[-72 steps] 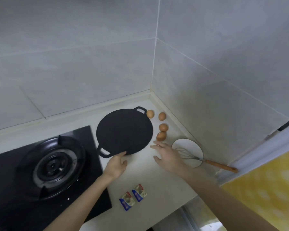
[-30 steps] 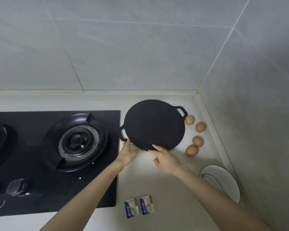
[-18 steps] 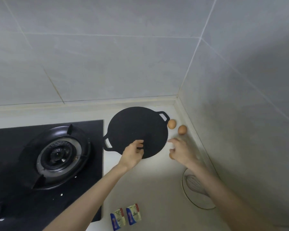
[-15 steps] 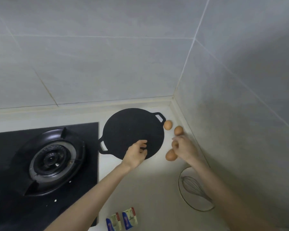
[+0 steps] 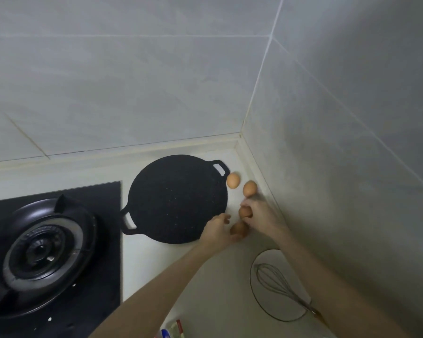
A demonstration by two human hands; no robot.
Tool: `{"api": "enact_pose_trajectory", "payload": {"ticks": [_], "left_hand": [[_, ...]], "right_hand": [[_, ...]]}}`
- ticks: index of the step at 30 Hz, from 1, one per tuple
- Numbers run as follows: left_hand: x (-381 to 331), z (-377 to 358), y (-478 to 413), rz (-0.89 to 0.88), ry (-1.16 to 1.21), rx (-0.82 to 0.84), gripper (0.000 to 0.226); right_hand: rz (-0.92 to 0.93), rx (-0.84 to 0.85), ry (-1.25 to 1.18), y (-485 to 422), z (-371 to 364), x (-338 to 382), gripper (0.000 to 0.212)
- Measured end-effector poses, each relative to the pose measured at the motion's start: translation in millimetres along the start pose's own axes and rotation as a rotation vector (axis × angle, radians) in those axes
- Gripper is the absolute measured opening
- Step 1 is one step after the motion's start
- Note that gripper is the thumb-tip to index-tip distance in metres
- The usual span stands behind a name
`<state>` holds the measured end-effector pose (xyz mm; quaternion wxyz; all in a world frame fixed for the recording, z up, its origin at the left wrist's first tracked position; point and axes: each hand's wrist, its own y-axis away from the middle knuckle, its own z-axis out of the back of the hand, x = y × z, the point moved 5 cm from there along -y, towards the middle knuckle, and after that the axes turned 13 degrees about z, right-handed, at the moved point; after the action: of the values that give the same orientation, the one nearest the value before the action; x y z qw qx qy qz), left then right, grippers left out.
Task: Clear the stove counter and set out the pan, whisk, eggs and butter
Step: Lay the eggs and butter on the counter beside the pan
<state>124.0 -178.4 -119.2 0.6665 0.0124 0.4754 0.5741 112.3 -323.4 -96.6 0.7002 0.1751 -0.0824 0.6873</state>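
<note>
A flat black pan (image 5: 176, 198) with two loop handles lies on the pale counter beside the stove. Two brown eggs (image 5: 233, 180) (image 5: 249, 188) lie free near the corner. My right hand (image 5: 260, 214) is closed around a third egg (image 5: 244, 212). My left hand (image 5: 219, 231) cups a fourth egg (image 5: 238, 228) at the pan's right edge. A wire whisk (image 5: 276, 282) with a wooden handle rests on a white plate (image 5: 266, 258) under my right forearm. Butter packets (image 5: 172, 331) peek in at the bottom edge.
A black gas hob with one burner (image 5: 40, 258) fills the lower left, close to the pan's left handle. Grey tiled walls meet in a corner just behind the eggs and run close along the right of the plate.
My left hand moved from the pan's surface right to the nearest egg. My right hand stayed over the eggs and closed on one. The camera shifted slightly.
</note>
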Motion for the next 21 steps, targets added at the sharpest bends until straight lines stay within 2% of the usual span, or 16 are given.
{"api": "enact_pose_trajectory", "payload": {"ticks": [2, 5, 7, 14, 19, 21], "left_hand": [[-2.0, -6.2, -4.2, -0.008, 0.017, -0.003, 0.071], [-2.5, -16.1, -10.2, -0.008, 0.052, 0.013, 0.069], [-1.9, -19.8, -13.5, 0.006, 0.078, 0.012, 0.071], [8.4, -7.5, -10.4, 0.016, 0.169, -0.048, 0.067], [33.5, 27.0, 10.8, 0.021, 0.244, -0.135, 0.065], [50.0, 45.5, 25.7, 0.029, 0.261, -0.171, 0.064]], "right_hand": [[-0.021, 0.012, -0.076, -0.5, -2.4, -5.1, 0.018], [-0.080, 0.054, -0.178, -0.9, -3.3, -11.4, 0.036], [-0.095, 0.055, -0.200, -2.0, -4.6, -14.3, 0.040], [-0.124, 0.006, -0.219, -3.6, -1.5, -13.1, 0.040], [-0.051, -0.047, -0.256, -11.0, 3.9, 18.4, 0.030], [-0.006, -0.029, -0.292, -14.9, -1.8, 37.8, 0.037]]}}
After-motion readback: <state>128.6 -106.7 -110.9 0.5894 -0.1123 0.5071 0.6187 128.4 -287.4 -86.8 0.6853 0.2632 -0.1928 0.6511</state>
